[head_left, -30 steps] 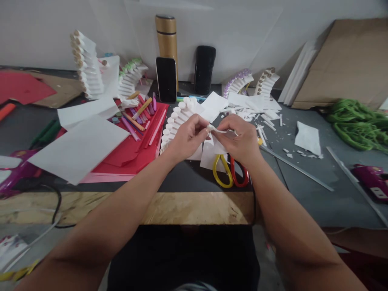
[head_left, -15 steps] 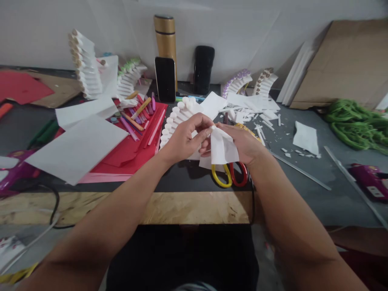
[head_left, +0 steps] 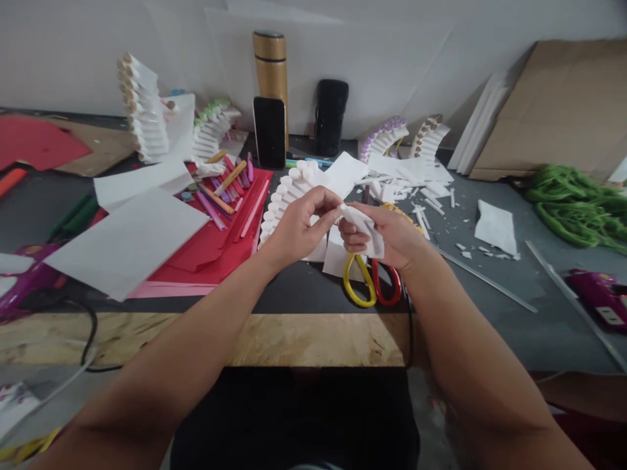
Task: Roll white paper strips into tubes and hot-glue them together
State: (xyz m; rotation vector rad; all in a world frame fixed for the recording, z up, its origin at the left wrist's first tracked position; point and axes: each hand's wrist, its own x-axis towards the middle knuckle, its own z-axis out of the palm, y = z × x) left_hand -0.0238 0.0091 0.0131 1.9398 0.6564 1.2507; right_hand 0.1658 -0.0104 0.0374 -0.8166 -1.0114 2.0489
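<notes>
A small sheet of white paper [head_left: 368, 236] is bunched to a narrow tip and held between both hands above the table. My left hand [head_left: 306, 225] is closed, pinching the tip with thumb and forefinger. My right hand [head_left: 392, 234] is closed around the paper's body, its fingers curled behind the sheet. Just beneath lie scissors with one yellow handle [head_left: 360, 281] and one red handle [head_left: 388, 284]; their blades are hidden. Behind my left hand stands a curved row of white paper rolls [head_left: 287, 196]. Another white paper piece [head_left: 337, 256] lies below my hands.
Red sheets [head_left: 196, 251] with coloured rolls [head_left: 230, 183] and white sheets [head_left: 130, 238] lie left. At the back are a gold flask [head_left: 271, 68] and a phone [head_left: 270, 134]. White scraps [head_left: 392, 186], a metal ruler [head_left: 490, 282] and green yarn [head_left: 571, 205] are on the right.
The paper sheet hung loose and flared before; now it is gathered narrower in my right hand, whose fingers have come round it. My left hand keeps pinching the tip. The view has tilted slightly up.
</notes>
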